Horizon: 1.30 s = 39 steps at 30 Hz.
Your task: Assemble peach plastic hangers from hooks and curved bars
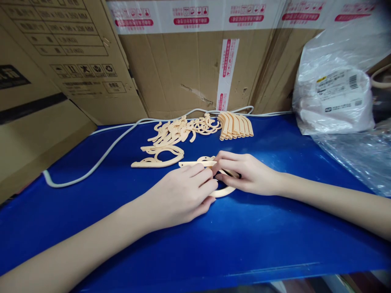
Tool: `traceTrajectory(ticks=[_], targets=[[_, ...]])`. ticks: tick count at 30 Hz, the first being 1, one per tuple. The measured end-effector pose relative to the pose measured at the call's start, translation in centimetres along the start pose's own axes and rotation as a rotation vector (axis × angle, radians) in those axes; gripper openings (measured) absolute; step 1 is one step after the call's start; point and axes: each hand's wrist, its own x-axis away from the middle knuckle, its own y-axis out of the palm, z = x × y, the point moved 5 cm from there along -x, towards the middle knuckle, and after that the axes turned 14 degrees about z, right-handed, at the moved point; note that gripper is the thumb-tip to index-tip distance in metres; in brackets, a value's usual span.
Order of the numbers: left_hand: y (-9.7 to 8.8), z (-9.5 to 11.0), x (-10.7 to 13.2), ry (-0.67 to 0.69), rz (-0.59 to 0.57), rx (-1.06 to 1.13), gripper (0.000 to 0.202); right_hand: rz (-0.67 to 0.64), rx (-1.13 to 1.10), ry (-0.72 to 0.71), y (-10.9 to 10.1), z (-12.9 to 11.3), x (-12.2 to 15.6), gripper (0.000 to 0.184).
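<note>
On a blue table (244, 236), my left hand (183, 193) and my right hand (241, 173) meet over one beige curved plastic piece (224, 191). Both hands have their fingers closed on it, and a flat end of it (195, 163) sticks out to the left above my left fingers. Just left of that lie two more curved beige pieces (159, 156) stacked flat. Farther back sit a loose heap of the same pieces (180, 130) and a neat row of several nested ones (236, 125).
Cardboard boxes (189, 69) wall off the back and left. A white cable (100, 156) runs along the table's back and curves to the left front. A clear plastic bag with labelled white contents (334, 97) stands at the right.
</note>
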Motion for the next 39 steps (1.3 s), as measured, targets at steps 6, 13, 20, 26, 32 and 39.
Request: traceTrajectory(ticks=[6,13,20,26,32,39], targets=[[0.06,-0.05,-0.06,-0.007,-0.009,0.008,0.017,-0.003,0.01,-0.004,-0.01,-0.02,0.01,0.013],[0.06,-0.11,0.03,-0.012,-0.009,0.013,0.018,-0.007,0.005,-0.003,0.07,0.01,0.03,0.012],[0.02,-0.18,-0.01,-0.017,-0.011,0.031,0.019,-0.009,0.0,-0.001,0.09,0.01,0.02,0.014],[0.03,-0.17,0.01,-0.03,-0.019,0.051,0.019,-0.001,0.006,-0.003,0.07,0.05,0.05,0.014],[0.05,-0.2,0.04,-0.037,-0.034,0.063,0.02,-0.003,0.005,-0.011,0.14,0.04,0.07,0.013],[0.14,-0.24,-0.07,-0.046,-0.041,0.074,0.021,0.0,0.02,-0.018,0.21,0.08,0.03,0.013]])
